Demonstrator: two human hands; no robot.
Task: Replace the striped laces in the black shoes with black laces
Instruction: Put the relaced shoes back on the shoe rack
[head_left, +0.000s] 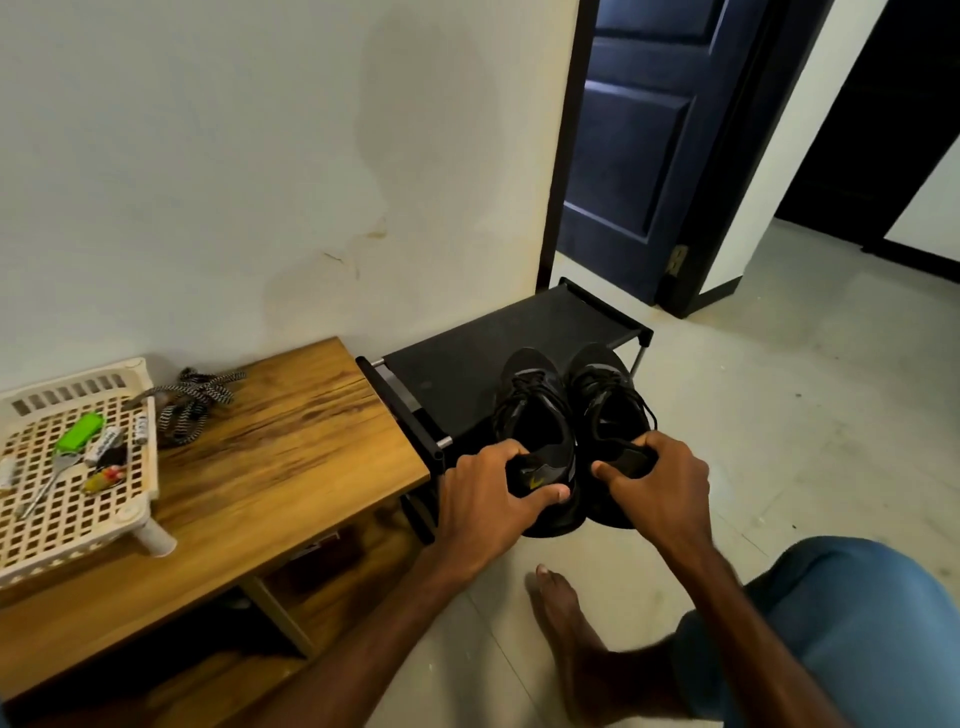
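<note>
Wooden bench (291, 467) against wall, left. Black rack (467, 358) just beside it, right, fabric top.

White lattice tray (150, 457) on bench's left end, holding a green item (78, 431) and small bits too blurred to name.

Two black shoes (535, 415) side by side at rack's near right edge, toes toward wall, heels overhanging. Dark laces (519, 392) threaded in both. Resting or lifted: cannot tell.

Left hand (483, 493) grips left shoe's heel, fingers curled into the collar, thumb outside. Right hand (660, 488) grips right shoe's heel likewise.

Striped laces (192, 405) heaped on bench, touching tray's far corner, well apart from shoes.
</note>
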